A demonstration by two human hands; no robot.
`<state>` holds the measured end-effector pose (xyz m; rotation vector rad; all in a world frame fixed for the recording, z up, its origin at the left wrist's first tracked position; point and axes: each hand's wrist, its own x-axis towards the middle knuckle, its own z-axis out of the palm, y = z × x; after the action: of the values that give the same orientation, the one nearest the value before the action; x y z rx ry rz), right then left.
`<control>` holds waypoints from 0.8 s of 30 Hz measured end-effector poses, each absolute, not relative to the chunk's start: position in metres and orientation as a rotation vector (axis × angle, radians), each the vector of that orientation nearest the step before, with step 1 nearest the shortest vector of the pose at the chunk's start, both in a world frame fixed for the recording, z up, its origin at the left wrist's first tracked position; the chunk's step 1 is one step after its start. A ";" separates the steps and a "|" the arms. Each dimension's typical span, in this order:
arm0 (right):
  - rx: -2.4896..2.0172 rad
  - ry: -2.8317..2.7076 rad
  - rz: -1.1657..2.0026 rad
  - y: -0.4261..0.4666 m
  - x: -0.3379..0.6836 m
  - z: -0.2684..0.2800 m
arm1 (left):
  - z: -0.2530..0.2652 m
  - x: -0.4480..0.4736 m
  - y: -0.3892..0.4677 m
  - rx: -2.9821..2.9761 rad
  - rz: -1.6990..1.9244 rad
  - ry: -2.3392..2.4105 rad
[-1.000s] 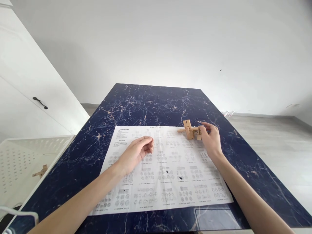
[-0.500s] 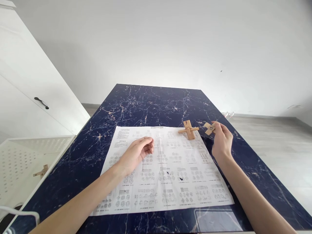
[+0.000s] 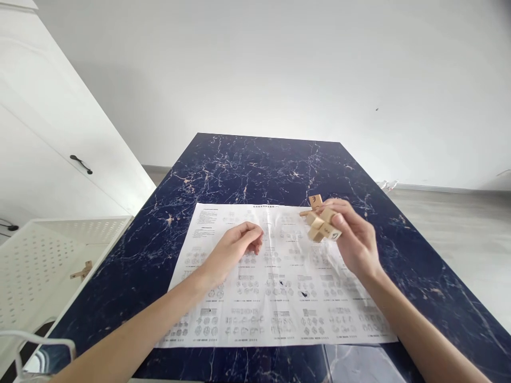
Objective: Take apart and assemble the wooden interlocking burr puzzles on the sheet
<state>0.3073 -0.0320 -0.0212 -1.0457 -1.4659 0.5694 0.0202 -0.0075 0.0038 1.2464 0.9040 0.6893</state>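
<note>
My right hand [image 3: 357,236] grips a wooden interlocking puzzle [image 3: 321,226] of crossed pale bars, with a dark mark on one end, above the right part of a printed sheet [image 3: 273,298]. Partly hidden behind it is a second wooden puzzle piece [image 3: 315,201], which bears a dark letter-like mark and has a thin bar out to the left. My left hand [image 3: 235,250] lies over the sheet's middle left, its fingers loosely curled in and nothing visible in them. Small line diagrams cover the sheet.
The sheet lies on a dark blue marble-patterned table [image 3: 255,165]. On the left stands a white perforated basket [image 3: 35,266] with another wooden cross piece [image 3: 82,271] in it. Nearby are a white cabinet [image 3: 43,117] and a white bent rod or cable [image 3: 43,336]. A clear flat sheet [image 3: 359,364] lies at the front edge.
My right hand has moved left with the wooden puzzle, from beside the sheet's right edge to in front of the other piece. My left hand stays curled in about the same place.
</note>
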 end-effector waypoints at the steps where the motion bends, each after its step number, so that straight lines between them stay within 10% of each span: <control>1: -1.019 -1.488 0.626 -0.036 0.299 -0.021 | 0.004 0.021 -0.010 1.321 0.681 0.918; 24: -1.176 -1.852 0.677 -0.057 0.259 -0.022 | 0.001 0.026 -0.021 1.667 0.776 0.917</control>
<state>0.2585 -0.0567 -0.0216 -1.1764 -1.8520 0.6772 0.0261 -0.0208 0.0015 1.6671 0.9169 0.7756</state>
